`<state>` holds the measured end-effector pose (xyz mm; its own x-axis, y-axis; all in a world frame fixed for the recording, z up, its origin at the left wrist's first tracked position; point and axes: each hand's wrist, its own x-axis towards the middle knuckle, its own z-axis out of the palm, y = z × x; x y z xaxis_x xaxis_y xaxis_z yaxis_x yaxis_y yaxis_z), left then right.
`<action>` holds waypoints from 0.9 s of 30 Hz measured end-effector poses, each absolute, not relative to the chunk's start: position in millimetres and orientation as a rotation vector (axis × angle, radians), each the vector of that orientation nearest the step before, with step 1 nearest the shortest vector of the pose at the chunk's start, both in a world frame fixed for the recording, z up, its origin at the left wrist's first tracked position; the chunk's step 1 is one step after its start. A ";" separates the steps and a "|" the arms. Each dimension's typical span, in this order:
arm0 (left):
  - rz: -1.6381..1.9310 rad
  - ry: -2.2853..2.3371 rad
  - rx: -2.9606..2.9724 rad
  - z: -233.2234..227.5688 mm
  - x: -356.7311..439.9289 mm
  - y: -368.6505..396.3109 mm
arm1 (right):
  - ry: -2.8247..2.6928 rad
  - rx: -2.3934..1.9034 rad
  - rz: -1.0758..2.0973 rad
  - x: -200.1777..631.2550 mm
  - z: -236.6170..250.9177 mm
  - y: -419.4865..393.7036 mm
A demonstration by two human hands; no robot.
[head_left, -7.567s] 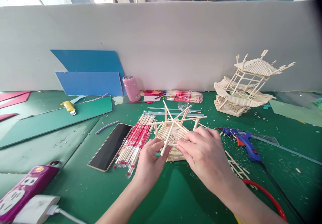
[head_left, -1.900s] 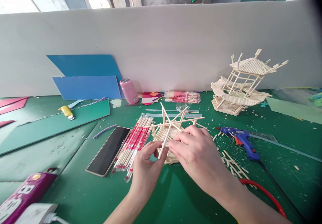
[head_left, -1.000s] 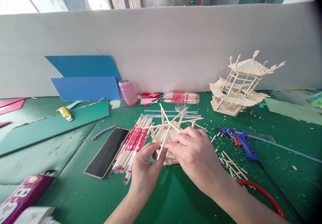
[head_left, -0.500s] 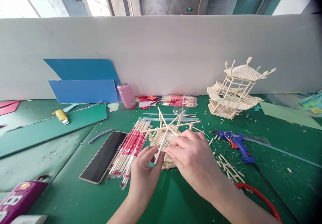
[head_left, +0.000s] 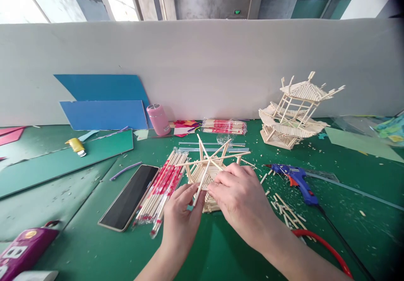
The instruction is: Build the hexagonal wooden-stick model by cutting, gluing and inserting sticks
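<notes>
In front of me on the green table stands a small structure of thin wooden sticks (head_left: 198, 172), with posts and a star of crossed sticks on top. My left hand (head_left: 180, 207) pinches the near end of the wooden stick (head_left: 202, 187) that slants toward me from the star's centre. Close to it on the right, my right hand (head_left: 238, 194) has its fingers pressed together at the structure's near side, by the same stick. Whatever lies between the right fingertips is hidden. Part of the structure's base shows below and between the hands.
A larger stick pagoda (head_left: 295, 115) stands back right. Beside my right hand lie a blue glue gun (head_left: 295, 176), cut stick pieces (head_left: 288, 211) and a red curved handle (head_left: 328, 241). Wrapped stick packs (head_left: 162, 184), a phone (head_left: 130, 199) and a yellow cutter (head_left: 75, 145) lie left; a pink bottle (head_left: 158, 120) stands behind.
Both hands keep their places at the structure. The whole view has shifted very slightly; nothing else visibly differs.
</notes>
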<state>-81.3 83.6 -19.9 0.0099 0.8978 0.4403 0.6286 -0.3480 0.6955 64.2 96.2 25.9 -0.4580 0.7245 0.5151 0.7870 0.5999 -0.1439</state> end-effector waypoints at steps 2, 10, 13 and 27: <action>1.255 1.575 1.988 -20.0 -80.8 84.2 | -2.297 -1.195 -0.151 64.3 25.7 95.6; 1.262 1.548 2.004 -19.5 -81.4 83.9 | -2.313 -1.200 -0.123 63.6 25.9 94.1; 1.246 1.550 2.003 -20.2 -82.1 83.7 | -2.319 -1.207 -0.130 63.5 25.9 94.1; 1.200 1.576 1.945 -15.2 -79.7 82.6 | -2.329 -1.271 -0.105 74.8 31.9 92.7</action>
<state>-79.7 82.6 -15.2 0.0154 0.9236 0.3829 0.6145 -0.3108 0.7251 74.8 92.7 31.9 -0.4527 0.7723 0.4456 0.8094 0.5656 -0.1581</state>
